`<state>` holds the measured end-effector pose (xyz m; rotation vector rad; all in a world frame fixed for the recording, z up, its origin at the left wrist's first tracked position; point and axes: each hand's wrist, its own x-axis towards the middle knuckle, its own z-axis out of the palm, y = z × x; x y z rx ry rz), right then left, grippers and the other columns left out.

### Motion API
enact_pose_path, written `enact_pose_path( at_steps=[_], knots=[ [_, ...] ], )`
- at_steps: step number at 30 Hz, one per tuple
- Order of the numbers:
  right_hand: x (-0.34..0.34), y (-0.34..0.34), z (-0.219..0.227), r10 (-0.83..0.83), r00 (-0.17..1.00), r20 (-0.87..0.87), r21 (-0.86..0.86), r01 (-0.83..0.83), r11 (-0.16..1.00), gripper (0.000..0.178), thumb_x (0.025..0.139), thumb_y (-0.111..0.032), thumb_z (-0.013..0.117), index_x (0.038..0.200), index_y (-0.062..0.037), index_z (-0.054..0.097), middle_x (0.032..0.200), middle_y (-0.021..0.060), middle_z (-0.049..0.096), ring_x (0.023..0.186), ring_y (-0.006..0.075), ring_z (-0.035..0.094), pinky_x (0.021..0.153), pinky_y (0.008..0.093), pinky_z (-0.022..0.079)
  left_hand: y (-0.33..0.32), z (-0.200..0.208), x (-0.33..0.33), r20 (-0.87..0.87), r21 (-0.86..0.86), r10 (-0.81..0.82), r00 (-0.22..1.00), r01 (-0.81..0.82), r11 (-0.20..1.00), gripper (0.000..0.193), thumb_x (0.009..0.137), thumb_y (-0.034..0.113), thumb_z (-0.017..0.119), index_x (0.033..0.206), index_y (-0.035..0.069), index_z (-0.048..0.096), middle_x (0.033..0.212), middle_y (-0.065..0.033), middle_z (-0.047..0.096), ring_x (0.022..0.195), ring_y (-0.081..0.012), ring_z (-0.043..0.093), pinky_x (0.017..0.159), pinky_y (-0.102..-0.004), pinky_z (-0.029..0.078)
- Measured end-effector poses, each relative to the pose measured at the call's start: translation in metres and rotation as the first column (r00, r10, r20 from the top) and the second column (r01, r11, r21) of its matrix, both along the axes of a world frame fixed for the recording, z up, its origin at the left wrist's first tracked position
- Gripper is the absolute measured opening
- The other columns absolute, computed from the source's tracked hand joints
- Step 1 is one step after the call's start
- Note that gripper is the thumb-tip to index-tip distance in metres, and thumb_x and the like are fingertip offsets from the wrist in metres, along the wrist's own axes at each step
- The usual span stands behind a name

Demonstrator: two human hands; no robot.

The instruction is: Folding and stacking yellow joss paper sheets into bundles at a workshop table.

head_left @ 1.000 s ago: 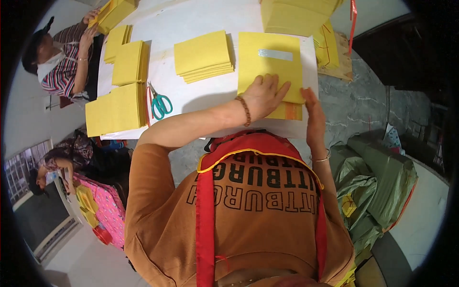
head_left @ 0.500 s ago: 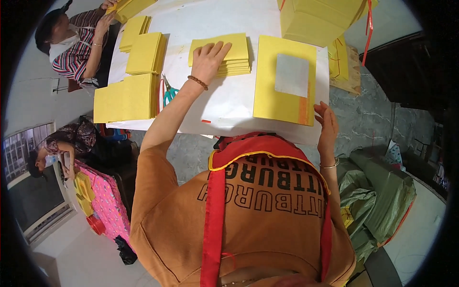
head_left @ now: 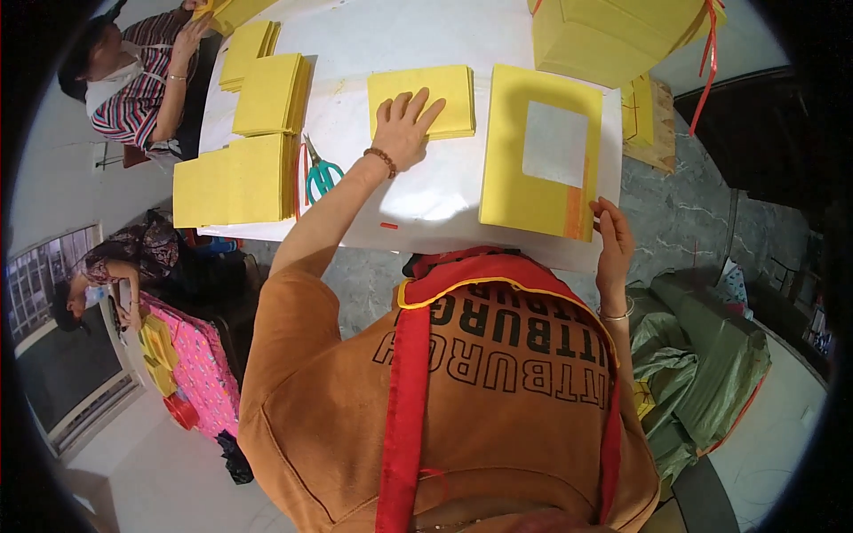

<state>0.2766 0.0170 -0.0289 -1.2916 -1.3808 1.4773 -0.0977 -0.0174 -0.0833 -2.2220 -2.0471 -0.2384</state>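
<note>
Left hand [head_left: 402, 140], grip wide, lies on the small yellow paper stack [head_left: 455, 93] on the desk [head_left: 435, 206], its edges now squarer, apparently evened; right hand [head_left: 613, 238], hold unclear, curls beside the large yellow sheet [head_left: 522, 201].

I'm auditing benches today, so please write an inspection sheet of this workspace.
Surface: white table, bearing yellow stacks at left.
Work items: small rectangular yellow paper stack; larger yellow paper rectangle with pale patch.
Clutter: teal-handled metal scissors; small red strip.
Hands: left hand, fingers spread on small stack; right hand beside larger rectangle's right edge, contact unclear.
Cables: nothing seen on table.
Surroundings: person in striped top, left; green plastic-wrapped bundles, right.
</note>
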Motion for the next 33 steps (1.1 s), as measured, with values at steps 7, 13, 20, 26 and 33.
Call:
enact_pose_path(
  at_steps=[7,13,20,26,33],
  knots=[
    [-0.003,0.015,-0.002,0.1,0.933,0.345,0.431,-0.253,0.866,0.023,0.09,-0.014,0.051,0.108,-0.0044,0.06,0.106,0.0078,0.061,0.108,0.0222,0.052,0.093,0.0317,0.038,0.0,0.004,-0.001,0.001,-0.053,0.008,1.0,-0.008,0.999,0.075,0.066,0.016,0.065,0.134,0.019,0.034,0.136,-0.0115,0.033,0.119,-0.0308,0.035,0.097,-0.0491,0.027],
    [-0.002,0.024,-0.011,0.148,0.954,0.262,0.374,-0.242,0.895,0.021,0.09,-0.015,0.051,0.103,-0.0034,0.062,0.105,0.0085,0.062,0.108,0.0218,0.052,0.093,0.0314,0.038,0.008,0.042,-0.004,0.05,-0.189,-0.007,0.999,0.017,0.982,0.079,0.067,0.033,0.07,0.135,0.02,0.032,0.138,-0.0116,0.032,0.124,-0.032,0.03,0.099,-0.0491,0.024],
    [-0.005,0.024,-0.016,0.149,0.987,0.054,0.2,-0.157,0.967,0.023,0.092,-0.017,0.049,0.102,0.0005,0.061,0.102,0.0057,0.062,0.097,0.012,0.054,0.087,0.0242,0.041,0.005,0.093,0.069,0.368,0.027,-0.222,0.903,0.228,0.973,0.053,0.071,0.016,0.064,0.122,0.013,0.051,0.125,-0.0139,0.047,0.112,-0.0315,0.042,0.09,-0.0427,0.032],
    [-0.009,0.023,-0.018,0.151,0.988,-0.027,0.185,-0.144,0.972,0.023,0.092,-0.017,0.049,0.101,0.0005,0.061,0.103,0.0055,0.061,0.097,0.0122,0.054,0.087,0.0241,0.04,-0.009,0.096,0.146,0.301,-0.046,-0.49,0.818,0.525,0.85,0.044,0.074,0.027,0.066,0.114,0.01,0.057,0.112,-0.01,0.053,0.1,-0.0268,0.048,0.08,-0.0369,0.036],
    [-0.005,0.022,-0.021,0.155,0.979,-0.135,0.136,-0.136,0.981,0.028,0.094,-0.021,0.045,0.099,0.001,0.062,0.105,0.0067,0.061,0.101,0.0141,0.054,0.092,0.0267,0.038,0.007,0.099,0.144,0.57,0.006,-0.47,0.674,0.569,0.822,0.019,0.079,0.02,0.062,0.092,0.006,0.063,0.087,-0.0097,0.06,0.081,-0.0263,0.055,0.069,-0.0349,0.044]
  ],
)
